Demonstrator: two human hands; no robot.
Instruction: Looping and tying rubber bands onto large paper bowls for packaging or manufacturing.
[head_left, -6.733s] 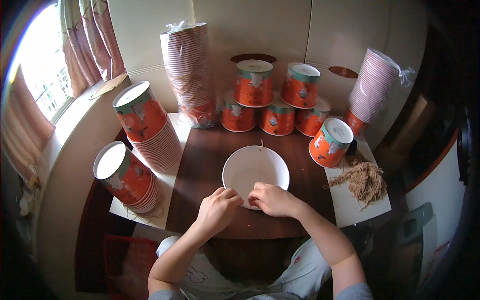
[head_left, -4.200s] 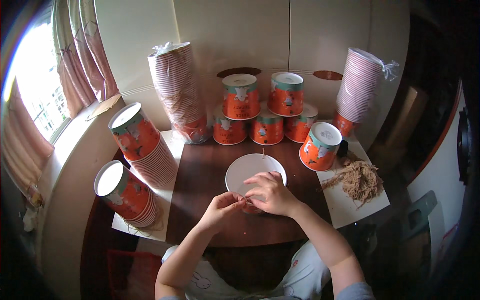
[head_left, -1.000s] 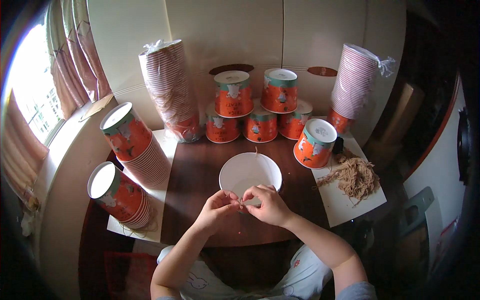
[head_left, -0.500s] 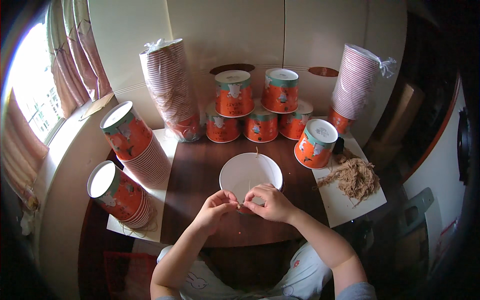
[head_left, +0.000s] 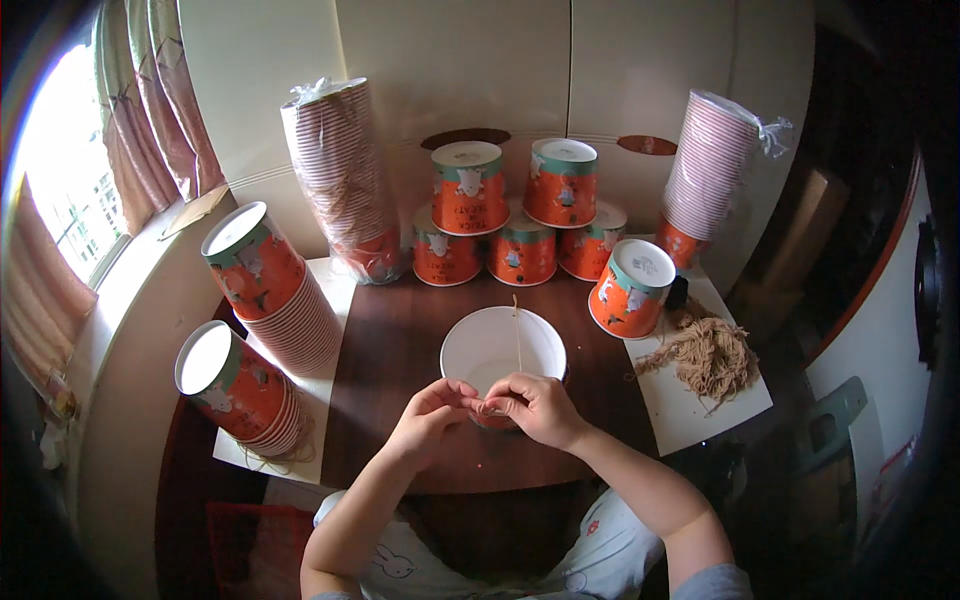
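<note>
An upright paper bucket (head_left: pixel 466 350) with a white inside stands on the brown table in front of me. From its far rim a thin tan string (head_left: pixel 519 345) runs across the opening to my right hand (head_left: pixel 541 408), whose thumb and fingers are pinched at the near rim. My left hand (head_left: pixel 437 410) is closed in a pinch at the same spot, its fingertips meeting those of the right. What the left fingertips grip is too small to make out. Both hands partly cover the bucket's near side.
Upside-down orange buckets (head_left: pixel 522 252) are piled at the back. Nested bucket stacks (head_left: pixel 245 390) stand on the left, and plastic-wrapped stacks (head_left: pixel 340 170) at the back corners. At right, a tan string bundle (head_left: pixel 715 358) lies on a white board (head_left: pixel 680 415) beside one upturned bucket (head_left: pixel 630 295).
The string now shows stretched from the far rim to my right hand. Both hands stay at the near rim; the right fingers have shifted slightly and the fingertips are closer together.
</note>
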